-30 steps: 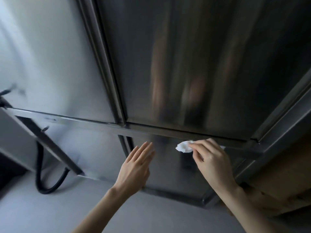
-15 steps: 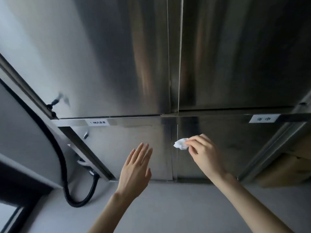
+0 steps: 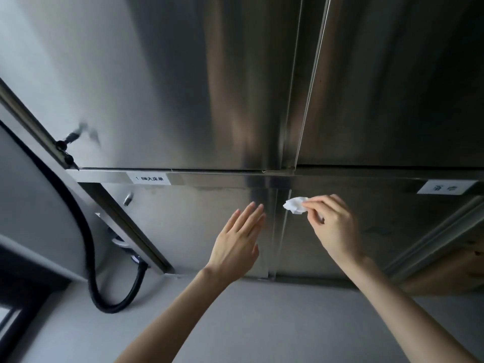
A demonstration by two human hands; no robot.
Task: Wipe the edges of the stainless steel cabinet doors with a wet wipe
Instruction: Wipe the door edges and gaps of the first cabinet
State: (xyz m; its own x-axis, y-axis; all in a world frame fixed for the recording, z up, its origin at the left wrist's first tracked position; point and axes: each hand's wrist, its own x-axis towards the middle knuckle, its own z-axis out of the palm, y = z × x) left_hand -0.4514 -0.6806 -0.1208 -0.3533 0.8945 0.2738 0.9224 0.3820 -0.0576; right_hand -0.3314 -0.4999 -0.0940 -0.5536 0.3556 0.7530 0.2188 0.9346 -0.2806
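Observation:
A stainless steel cabinet fills the view, with two tall upper doors [image 3: 183, 87] and two lower doors [image 3: 199, 226] split by a horizontal rail [image 3: 235, 178]. My right hand [image 3: 331, 229] pinches a crumpled white wet wipe [image 3: 296, 205] against the left edge of the lower right door, just beside the vertical seam [image 3: 284, 231]. My left hand [image 3: 239, 244] is flat, fingers together and extended, against the lower left door next to the seam, holding nothing.
White labels sit on the rail at left [image 3: 149, 178] and right [image 3: 445, 188]. A black hose [image 3: 89, 258] loops down the cabinet's left side near a slanted metal frame bar [image 3: 125, 226]. Grey floor [image 3: 262, 323] lies below. A wooden surface [image 3: 450, 271] shows at far right.
The view swung left and up, bringing the vertical seam to centre. My right hand carried the wipe from the horizontal rail to the seam of the lower doors; my left hand stayed flat on the lower door.

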